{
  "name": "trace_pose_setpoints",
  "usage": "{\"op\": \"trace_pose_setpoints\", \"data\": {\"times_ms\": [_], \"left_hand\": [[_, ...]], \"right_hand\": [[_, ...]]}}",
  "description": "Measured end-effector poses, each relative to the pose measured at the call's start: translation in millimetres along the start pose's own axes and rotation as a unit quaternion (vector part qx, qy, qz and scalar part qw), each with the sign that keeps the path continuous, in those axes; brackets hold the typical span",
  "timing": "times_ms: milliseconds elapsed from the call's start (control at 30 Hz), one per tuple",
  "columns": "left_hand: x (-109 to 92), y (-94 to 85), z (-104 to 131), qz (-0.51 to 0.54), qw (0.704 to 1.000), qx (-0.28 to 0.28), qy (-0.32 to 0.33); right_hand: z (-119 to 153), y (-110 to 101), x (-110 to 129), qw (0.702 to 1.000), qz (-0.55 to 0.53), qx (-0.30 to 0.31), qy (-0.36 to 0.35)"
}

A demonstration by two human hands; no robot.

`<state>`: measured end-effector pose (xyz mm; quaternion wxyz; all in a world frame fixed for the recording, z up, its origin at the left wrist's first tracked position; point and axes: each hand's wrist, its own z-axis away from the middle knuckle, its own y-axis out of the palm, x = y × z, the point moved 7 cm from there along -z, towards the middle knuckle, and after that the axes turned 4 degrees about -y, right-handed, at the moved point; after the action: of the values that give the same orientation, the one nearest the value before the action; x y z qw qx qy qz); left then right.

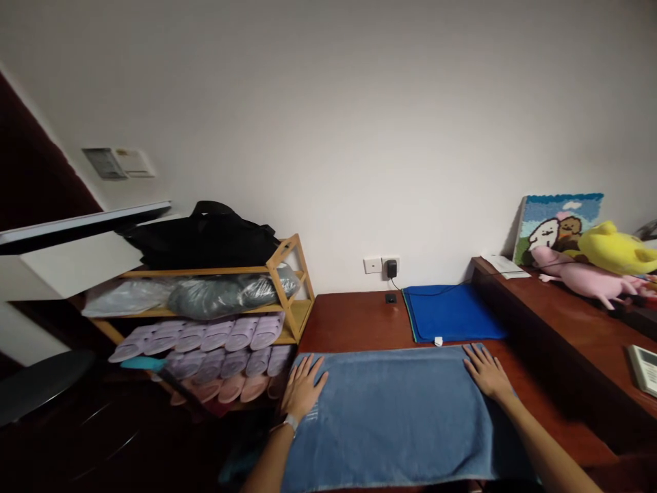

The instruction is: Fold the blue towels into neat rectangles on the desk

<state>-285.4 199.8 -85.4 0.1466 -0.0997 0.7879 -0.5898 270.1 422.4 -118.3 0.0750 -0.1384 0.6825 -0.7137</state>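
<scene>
A blue-grey towel (395, 418) lies spread over the front of the reddish-brown wooden desk (354, 318). My left hand (304, 387) rests flat on the towel's far left corner, fingers spread, with a band round the wrist. On the far right corner lies my right hand (487, 373), also flat with its fingers apart. The cloth between the hands is mostly smooth, with a fold running near its lower right. Just behind the towel is a bright blue folded cloth (456, 315) with a white tag.
To the left stands a wooden rack (295, 301) with slippers (215, 335) and a black bag (205, 236). A plugged-in adapter (391, 268) trails a cable. On the raised right ledge (544, 301) sit plush toys (580, 274), a picture (559, 219) and a calculator-like device (644, 368).
</scene>
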Motion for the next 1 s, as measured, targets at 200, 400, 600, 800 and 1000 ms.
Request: {"op": "trace_pose_setpoints", "data": {"times_ms": [200,400,600,800,1000], "left_hand": [[1.8,1.2,-10.5,-0.004,1.0,0.01,-0.011],[5.8,4.3,-14.1,-0.003,1.0,0.018,-0.025],[4.1,1.3,-11.9,0.001,0.999,0.02,-0.03],[3.9,-0.9,-12.4,0.008,0.998,0.044,-0.035],[4.2,1.8,-11.7,0.01,0.999,0.018,-0.03]], "right_hand": [[-5.5,4.5,1.6,0.999,0.011,-0.019,0.047],[-5.6,9.8,-13.2,0.999,-0.002,-0.012,0.052],[-3.9,11.4,-25.7,0.998,0.002,-0.005,0.067],[0.8,-15.9,23.3,0.998,0.032,-0.045,0.031],[11.5,-16.7,125.1,0.99,-0.036,-0.055,-0.124]]}}
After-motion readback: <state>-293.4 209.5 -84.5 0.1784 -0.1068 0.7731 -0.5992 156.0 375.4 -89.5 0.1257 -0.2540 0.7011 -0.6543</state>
